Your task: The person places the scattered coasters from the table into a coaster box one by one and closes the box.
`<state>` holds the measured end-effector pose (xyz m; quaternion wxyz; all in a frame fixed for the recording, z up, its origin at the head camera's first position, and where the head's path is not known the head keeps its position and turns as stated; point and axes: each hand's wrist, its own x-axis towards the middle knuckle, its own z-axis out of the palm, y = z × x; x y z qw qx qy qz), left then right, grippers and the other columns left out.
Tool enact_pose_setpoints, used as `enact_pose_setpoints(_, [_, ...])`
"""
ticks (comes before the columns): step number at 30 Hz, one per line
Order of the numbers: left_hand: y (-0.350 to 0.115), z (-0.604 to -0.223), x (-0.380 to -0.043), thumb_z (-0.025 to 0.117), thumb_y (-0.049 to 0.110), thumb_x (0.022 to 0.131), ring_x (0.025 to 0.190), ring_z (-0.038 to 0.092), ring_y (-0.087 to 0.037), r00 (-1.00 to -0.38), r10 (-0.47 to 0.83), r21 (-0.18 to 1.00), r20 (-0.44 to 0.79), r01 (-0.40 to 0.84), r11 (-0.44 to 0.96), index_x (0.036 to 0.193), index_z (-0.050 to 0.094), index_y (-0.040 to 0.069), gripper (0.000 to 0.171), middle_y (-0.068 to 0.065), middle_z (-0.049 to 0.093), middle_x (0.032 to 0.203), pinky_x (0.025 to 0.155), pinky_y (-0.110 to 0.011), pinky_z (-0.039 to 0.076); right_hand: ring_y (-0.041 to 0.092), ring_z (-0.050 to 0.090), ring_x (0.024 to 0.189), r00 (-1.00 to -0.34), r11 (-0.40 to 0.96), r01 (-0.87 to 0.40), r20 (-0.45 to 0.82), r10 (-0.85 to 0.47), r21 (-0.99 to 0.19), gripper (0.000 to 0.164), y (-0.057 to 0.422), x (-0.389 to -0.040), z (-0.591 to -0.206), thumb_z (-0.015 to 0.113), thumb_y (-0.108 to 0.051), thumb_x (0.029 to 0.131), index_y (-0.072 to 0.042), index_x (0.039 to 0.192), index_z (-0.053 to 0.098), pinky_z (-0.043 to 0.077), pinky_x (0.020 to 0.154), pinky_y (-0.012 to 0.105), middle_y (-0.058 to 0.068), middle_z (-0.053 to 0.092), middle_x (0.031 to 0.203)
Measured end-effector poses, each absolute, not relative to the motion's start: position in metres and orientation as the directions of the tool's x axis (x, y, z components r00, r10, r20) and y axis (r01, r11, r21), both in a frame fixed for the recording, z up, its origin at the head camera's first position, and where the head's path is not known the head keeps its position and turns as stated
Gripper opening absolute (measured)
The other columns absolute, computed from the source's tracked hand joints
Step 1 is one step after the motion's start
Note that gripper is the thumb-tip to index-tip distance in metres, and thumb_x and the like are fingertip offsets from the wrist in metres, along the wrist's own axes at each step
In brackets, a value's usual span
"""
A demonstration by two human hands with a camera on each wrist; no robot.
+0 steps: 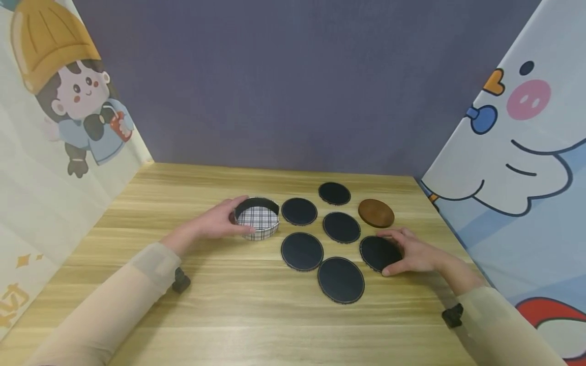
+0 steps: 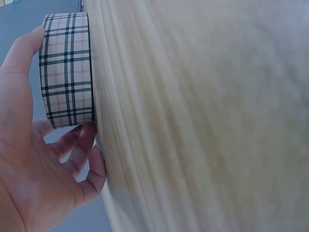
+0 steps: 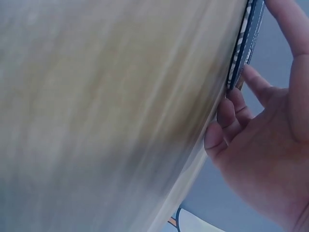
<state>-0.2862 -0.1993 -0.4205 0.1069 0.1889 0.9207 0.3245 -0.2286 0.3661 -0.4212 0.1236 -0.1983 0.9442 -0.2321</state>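
Note:
My left hand (image 1: 220, 219) grips a round, open-topped coaster holder (image 1: 258, 219) by its left side. Plaid in white and black covers its outside and floor, while the inner wall is dark. In the left wrist view the holder's wall (image 2: 66, 70) stands on the wood, with the thumb on one side and fingers on the other. At the right, my right hand (image 1: 414, 253) pinches a black round coaster (image 1: 378, 253) by its edge between thumb and fingers. The right wrist view shows this coaster (image 3: 244, 48) edge-on; whether it is slightly raised I cannot tell.
Several more black coasters lie flat between the hands, among them one at the back (image 1: 334, 193) and one at the front (image 1: 341, 280). A brown disc (image 1: 376, 213) lies behind the right hand. The wooden table (image 1: 256, 315) meets a dark back panel (image 1: 293, 101) and printed side panels.

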Motion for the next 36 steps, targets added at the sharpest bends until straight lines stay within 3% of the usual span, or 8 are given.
enact_pose_setpoints(6, [-0.1998,-0.4209,-0.2853,0.083,0.069,0.089,0.135,0.059,-0.044,-0.909,0.408,0.637,-0.085,0.266,0.724,0.177,0.021,0.016,0.12,-0.029,0.043,0.163,0.118,-0.07,0.049,0.039,0.051,0.134,-0.891,0.823,-0.328,-0.136,-0.432,-0.464,0.107,0.3664,-0.229,-0.4227,0.101,-0.046,0.074,-0.011,0.16,0.047,0.049,0.109,0.058,0.023,0.045,0.146])
enact_pose_setpoints(14, [-0.2007,-0.4199,-0.2847,0.083,0.068,0.089,0.134,0.06,-0.043,-0.908,0.409,0.644,-0.086,0.263,0.719,0.177,0.021,0.016,0.12,-0.03,0.042,0.165,0.118,-0.069,0.05,0.028,0.045,0.125,-0.875,0.813,-0.378,-0.117,-0.47,-0.442,0.113,0.3696,-0.229,-0.4222,0.103,-0.044,0.07,-0.014,0.164,0.048,0.048,0.102,0.049,0.017,0.046,0.141])
enact_pose_setpoints(24, [-0.1986,-0.4182,-0.2841,0.084,0.068,0.088,0.134,0.06,-0.042,-0.908,0.409,0.643,-0.088,0.262,0.72,0.177,0.021,0.015,0.12,-0.03,0.043,0.164,0.118,-0.067,0.051,0.038,0.047,0.134,-0.893,0.84,-0.366,-0.104,-0.439,-0.401,0.109,0.3668,-0.2289,-0.4222,0.102,-0.051,0.066,-0.012,0.155,0.054,0.048,0.109,0.06,0.02,0.047,0.149])
enact_pose_setpoints(36, [-0.1976,-0.4195,-0.2847,0.084,0.069,0.087,0.141,0.056,-0.048,-0.91,0.403,0.638,-0.093,0.257,0.726,0.177,0.021,0.016,0.122,-0.029,0.041,0.166,0.119,-0.072,0.047,0.033,0.052,0.13,-0.893,0.857,-0.397,-0.077,-0.443,-0.328,0.112,0.364,-0.2293,-0.4231,0.098,-0.056,0.065,-0.007,0.157,0.055,0.052,0.105,0.057,0.018,0.052,0.146])
